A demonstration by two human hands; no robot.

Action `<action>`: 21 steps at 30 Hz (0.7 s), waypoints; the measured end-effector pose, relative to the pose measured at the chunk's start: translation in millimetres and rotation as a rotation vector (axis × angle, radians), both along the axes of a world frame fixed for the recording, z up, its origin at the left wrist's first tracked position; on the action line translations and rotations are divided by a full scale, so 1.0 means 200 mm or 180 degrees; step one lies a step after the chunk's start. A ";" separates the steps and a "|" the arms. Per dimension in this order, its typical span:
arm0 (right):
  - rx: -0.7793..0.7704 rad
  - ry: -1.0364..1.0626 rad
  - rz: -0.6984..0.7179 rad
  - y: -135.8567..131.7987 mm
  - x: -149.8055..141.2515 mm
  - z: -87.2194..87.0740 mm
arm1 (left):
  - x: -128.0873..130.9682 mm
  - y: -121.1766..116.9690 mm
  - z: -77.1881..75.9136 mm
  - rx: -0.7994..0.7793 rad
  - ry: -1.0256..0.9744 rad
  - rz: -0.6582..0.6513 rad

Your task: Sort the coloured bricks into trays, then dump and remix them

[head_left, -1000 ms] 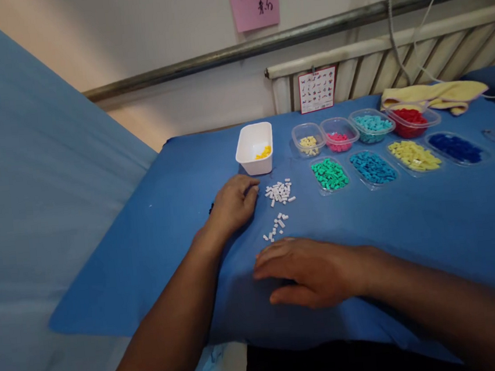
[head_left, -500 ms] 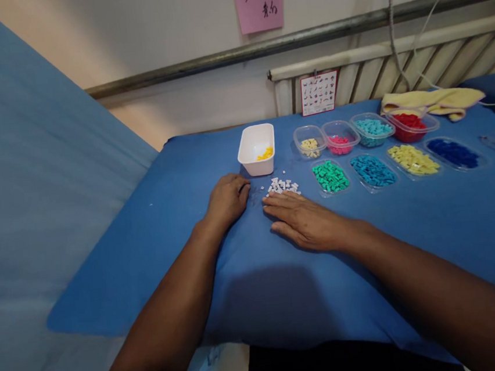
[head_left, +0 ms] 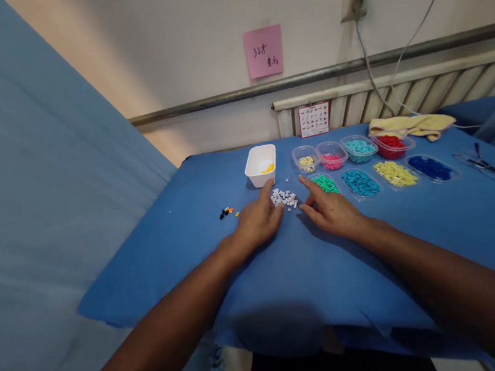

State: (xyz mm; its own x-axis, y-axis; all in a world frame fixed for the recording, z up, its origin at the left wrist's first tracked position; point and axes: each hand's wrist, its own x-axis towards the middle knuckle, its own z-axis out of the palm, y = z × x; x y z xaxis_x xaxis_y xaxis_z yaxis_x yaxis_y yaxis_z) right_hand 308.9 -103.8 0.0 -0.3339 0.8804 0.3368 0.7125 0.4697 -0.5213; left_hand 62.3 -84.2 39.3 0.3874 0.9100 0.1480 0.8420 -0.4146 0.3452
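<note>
A small heap of white plastic pieces [head_left: 284, 198] lies on the blue cloth between my two hands. My left hand [head_left: 259, 216] is at the heap's left edge, index finger stretched forward and thumb apart, with nothing seen in it. On the heap's right, my right hand [head_left: 328, 207] points its index finger forward, thumb apart, and it holds nothing visible. Just beyond the heap stands a white tub [head_left: 260, 175] with some yellow pieces [head_left: 268, 168] inside. To the left of my left hand lie a few black and orange pieces [head_left: 226, 212].
Clear containers of green [head_left: 325, 184], blue [head_left: 360, 182], pale yellow [head_left: 395, 173] and dark blue pieces [head_left: 429, 168] stand at the right, with more behind. Glasses [head_left: 486, 165] and a yellow cloth [head_left: 412, 125] lie beyond. A blue curtain [head_left: 53, 169] hangs at the left.
My left hand has moved right to the heap, uncovering the black and orange pieces. My right hand has drawn off the white pieces to their right side. The view has tilted up.
</note>
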 end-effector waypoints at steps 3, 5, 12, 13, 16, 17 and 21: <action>0.0051 -0.0490 0.0111 -0.07 -0.01 -0.02 | 0.12 -0.14 -0.02 -0.0303 0.0130 -0.0423; 0.0161 -0.0663 0.0052 -0.13 -0.02 -0.04 | 0.14 -0.19 -0.04 -0.0230 0.0190 -0.0455; 0.0747 -0.0377 -0.0601 -0.20 0.05 0.01 | 0.02 -0.19 -0.12 0.0248 -0.0203 -0.0308; 0.0795 -0.0383 -0.0641 -0.19 0.06 0.02 | 0.01 -0.19 -0.13 0.0280 -0.0229 -0.0331; 0.0855 -0.0415 -0.0545 -0.18 0.05 0.03 | 0.02 -0.19 -0.13 0.0333 -0.0293 -0.0512; 0.0863 -0.0420 -0.0475 -0.18 0.05 0.03 | 0.02 -0.19 -0.12 0.0321 -0.0341 -0.0582; 0.0806 -0.0545 -0.0302 -0.16 0.05 -0.01 | 0.02 -0.19 -0.13 0.0135 -0.0579 -0.0655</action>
